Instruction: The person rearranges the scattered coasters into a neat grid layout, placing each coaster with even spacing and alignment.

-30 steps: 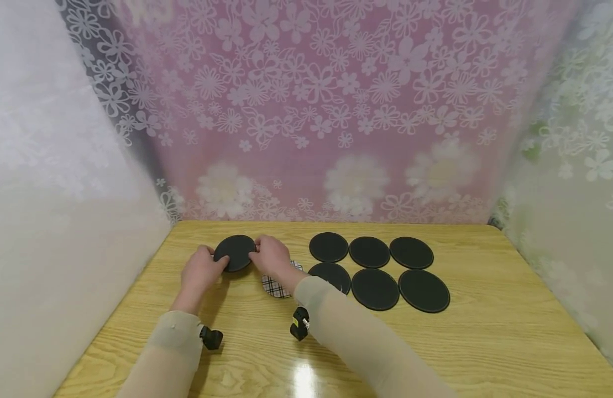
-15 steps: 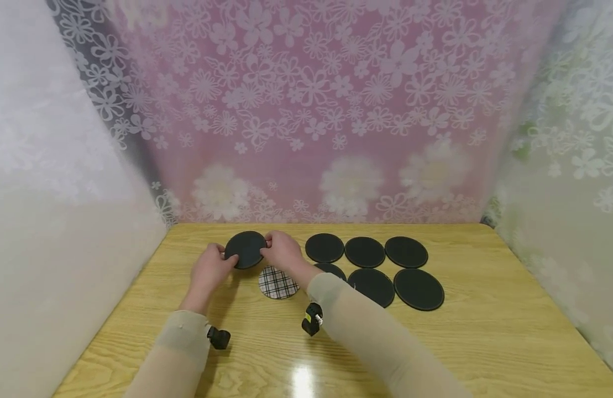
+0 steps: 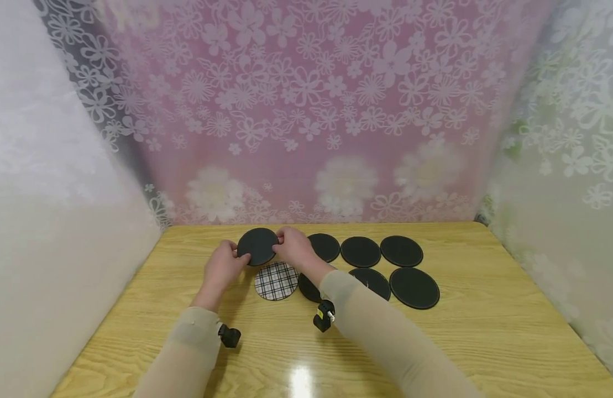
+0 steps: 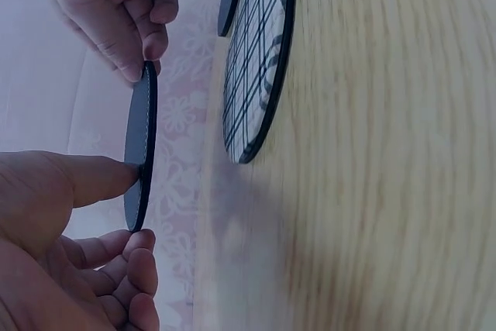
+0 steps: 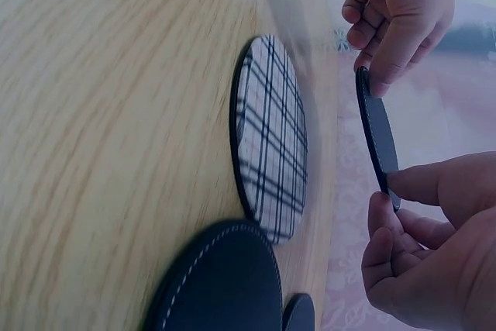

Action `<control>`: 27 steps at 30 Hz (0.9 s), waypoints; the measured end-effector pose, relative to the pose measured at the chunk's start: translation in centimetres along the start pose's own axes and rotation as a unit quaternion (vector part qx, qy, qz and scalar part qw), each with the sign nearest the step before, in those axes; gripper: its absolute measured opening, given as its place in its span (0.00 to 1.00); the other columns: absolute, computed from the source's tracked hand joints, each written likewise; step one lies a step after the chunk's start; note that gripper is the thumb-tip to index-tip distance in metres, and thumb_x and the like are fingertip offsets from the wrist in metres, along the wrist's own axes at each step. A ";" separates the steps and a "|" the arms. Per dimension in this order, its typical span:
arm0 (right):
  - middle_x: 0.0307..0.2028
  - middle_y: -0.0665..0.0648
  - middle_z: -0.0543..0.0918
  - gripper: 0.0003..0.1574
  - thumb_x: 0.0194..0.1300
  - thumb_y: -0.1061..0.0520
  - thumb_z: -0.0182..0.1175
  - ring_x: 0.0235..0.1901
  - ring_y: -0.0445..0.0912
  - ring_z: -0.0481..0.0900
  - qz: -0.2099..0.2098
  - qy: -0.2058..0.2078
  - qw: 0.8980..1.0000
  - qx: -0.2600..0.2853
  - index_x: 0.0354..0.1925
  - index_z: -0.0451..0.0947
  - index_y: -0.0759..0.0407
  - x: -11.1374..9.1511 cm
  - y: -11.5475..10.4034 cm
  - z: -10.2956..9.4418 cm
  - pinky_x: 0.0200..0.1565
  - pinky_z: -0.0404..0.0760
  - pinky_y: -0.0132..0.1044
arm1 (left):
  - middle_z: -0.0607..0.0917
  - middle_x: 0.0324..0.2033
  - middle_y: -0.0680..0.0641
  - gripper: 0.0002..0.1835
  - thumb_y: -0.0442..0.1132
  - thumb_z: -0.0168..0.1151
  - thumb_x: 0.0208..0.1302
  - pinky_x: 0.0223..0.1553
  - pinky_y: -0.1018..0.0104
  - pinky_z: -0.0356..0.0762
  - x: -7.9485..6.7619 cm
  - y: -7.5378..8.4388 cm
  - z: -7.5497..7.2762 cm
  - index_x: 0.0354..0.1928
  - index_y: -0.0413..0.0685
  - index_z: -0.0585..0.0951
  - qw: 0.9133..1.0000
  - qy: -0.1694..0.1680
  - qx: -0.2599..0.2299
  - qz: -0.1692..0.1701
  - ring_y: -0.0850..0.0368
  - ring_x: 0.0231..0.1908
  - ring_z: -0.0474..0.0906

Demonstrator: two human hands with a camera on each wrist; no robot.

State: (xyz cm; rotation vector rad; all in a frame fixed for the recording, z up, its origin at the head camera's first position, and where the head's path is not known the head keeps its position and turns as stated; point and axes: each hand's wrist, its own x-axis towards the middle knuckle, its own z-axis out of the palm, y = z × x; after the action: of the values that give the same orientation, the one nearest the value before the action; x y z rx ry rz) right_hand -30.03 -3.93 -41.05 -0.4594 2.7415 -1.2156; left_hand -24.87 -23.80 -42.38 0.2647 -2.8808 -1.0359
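Observation:
A round black coaster with a stitched rim is held above the table between both hands. My left hand pinches its left edge, thumb on top and fingers beneath. At the opposite edge my right hand pinches it the same way. Both wrist views show a gap between this coaster and the tabletop. Just in front of it lies a round coaster with its checked side up, white with dark lines. In the right wrist view that checked coaster borders a black coaster.
Two rows of black coasters lie to the right, among them a back-row one and a front-row one. My right forearm partly covers the front row. The wooden table meets a pink flowered curtain behind.
Both hands have carried the black coaster rightward and slightly back, from left of the checked coaster to just behind it. The checked coaster, partly hidden earlier, now shows more fully. The view has shifted slightly.

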 end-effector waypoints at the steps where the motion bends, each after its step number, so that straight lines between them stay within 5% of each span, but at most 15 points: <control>1: 0.56 0.57 0.85 0.29 0.81 0.58 0.67 0.60 0.54 0.83 0.002 0.000 1.000 0.001 0.74 0.78 0.64 0.1 0.2 -0.1 0.62 0.83 0.51 | 0.84 0.57 0.30 0.29 0.46 0.67 0.80 0.58 0.37 0.78 0.0 0.1 0.1 0.68 0.29 0.72 1.000 -0.001 -0.001 0.002 0.34 0.56 0.83; 7: 0.58 0.58 0.85 0.29 0.82 0.58 0.66 0.62 0.54 0.83 0.012 -0.004 1.000 -0.007 0.74 0.77 0.63 0.4 1.0 -0.8 0.64 0.82 0.51 | 0.85 0.57 0.30 0.29 0.46 0.67 0.80 0.60 0.37 0.78 0.3 0.7 0.8 0.67 0.30 0.72 1.000 0.000 -0.002 0.015 0.33 0.58 0.83; 14: 0.54 0.59 0.85 0.25 0.81 0.59 0.68 0.51 0.52 0.83 0.008 0.013 1.000 -0.015 0.70 0.79 0.64 0.6 1.9 -1.9 0.55 0.83 0.48 | 0.85 0.58 0.29 0.28 0.45 0.67 0.80 0.57 0.37 0.79 0.9 1.7 1.9 0.67 0.30 0.73 1.000 -0.004 0.005 0.023 0.33 0.57 0.83; 27: 0.57 0.59 0.85 0.25 0.82 0.59 0.65 0.52 0.53 0.83 0.033 0.019 0.999 -0.031 0.72 0.79 0.62 1.3 3.4 -2.7 0.56 0.83 0.48 | 0.84 0.57 0.32 0.27 0.45 0.69 0.78 0.60 0.32 0.76 1.6 3.3 3.6 0.66 0.32 0.75 0.999 0.013 0.027 0.030 0.34 0.59 0.82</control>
State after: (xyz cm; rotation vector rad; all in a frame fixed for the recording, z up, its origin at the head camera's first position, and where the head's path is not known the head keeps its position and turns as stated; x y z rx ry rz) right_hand -32.62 -0.26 -41.75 -0.3530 2.8083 -1.1389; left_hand -27.36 -19.35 -43.02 0.1926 -2.8770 -0.9396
